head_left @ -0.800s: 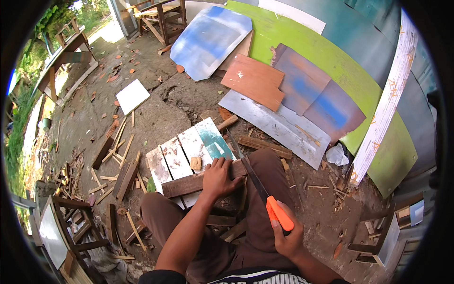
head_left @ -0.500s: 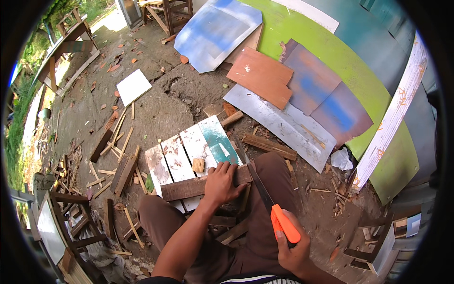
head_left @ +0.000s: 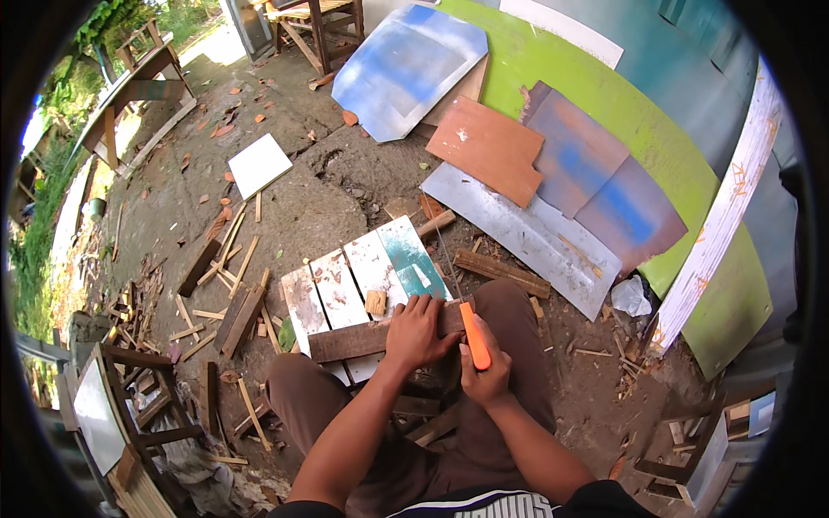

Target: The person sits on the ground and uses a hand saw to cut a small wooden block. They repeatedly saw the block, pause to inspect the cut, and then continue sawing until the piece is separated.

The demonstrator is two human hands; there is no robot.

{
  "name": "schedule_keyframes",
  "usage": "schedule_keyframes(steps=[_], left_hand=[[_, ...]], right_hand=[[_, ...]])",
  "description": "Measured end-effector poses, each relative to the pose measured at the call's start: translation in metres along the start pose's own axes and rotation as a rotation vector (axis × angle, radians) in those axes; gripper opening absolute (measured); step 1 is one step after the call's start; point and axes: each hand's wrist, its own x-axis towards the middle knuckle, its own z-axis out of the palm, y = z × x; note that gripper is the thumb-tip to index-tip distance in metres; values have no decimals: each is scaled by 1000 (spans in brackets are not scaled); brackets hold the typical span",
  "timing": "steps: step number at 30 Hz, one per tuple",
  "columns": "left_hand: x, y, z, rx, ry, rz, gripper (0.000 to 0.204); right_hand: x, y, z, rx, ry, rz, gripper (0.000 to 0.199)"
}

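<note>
A dark brown wooden batten (head_left: 348, 342) lies across a low slatted wooden top (head_left: 325, 278) painted white and teal. My left hand (head_left: 414, 335) presses down on the batten near its right end, fingers curled over the far edge. In my right hand (head_left: 485, 382) is the orange handle of a handsaw (head_left: 475, 337). Its thin blade points away from me, set against the batten's right end beside my knee. How deep any cut goes cannot be made out. A short wood block (head_left: 376, 302) rests on the slats just beyond the batten.
Offcuts and sticks (head_left: 244, 319) litter the ground at left, near a white square panel (head_left: 260, 166). Painted sheets, including a brown board (head_left: 486, 148), lie at the far right beside a long white plank (head_left: 721, 211). Small wooden frames (head_left: 151, 406) stand at lower left.
My right hand has pushed the saw forward and slightly left, bringing the handle close to the batten. My left hand keeps its hold. The whole view has shifted slightly.
</note>
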Motion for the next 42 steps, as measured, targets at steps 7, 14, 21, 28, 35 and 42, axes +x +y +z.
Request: schedule_keyframes(steps=[7,14,21,28,35,42], left_hand=[[-3,8,-8,40,50,-24,70],[-13,24,12,196,326,4,58],[-15,31,23,242,483,12,43],[-24,42,15,178,481,23,50],[-19,23,6,69,360,15,65],[-12,13,4,38,240,-8,67]], right_hand=[[-9,11,-10,21,139,-87,48],[-57,-4,-74,72,171,27,54],[-125,-28,-147,93,113,44,57],[-142,-58,-165,31,-35,143,55],[-125,-94,-164,19,-102,231,51],[-111,-106,-163,3,-121,279,52]])
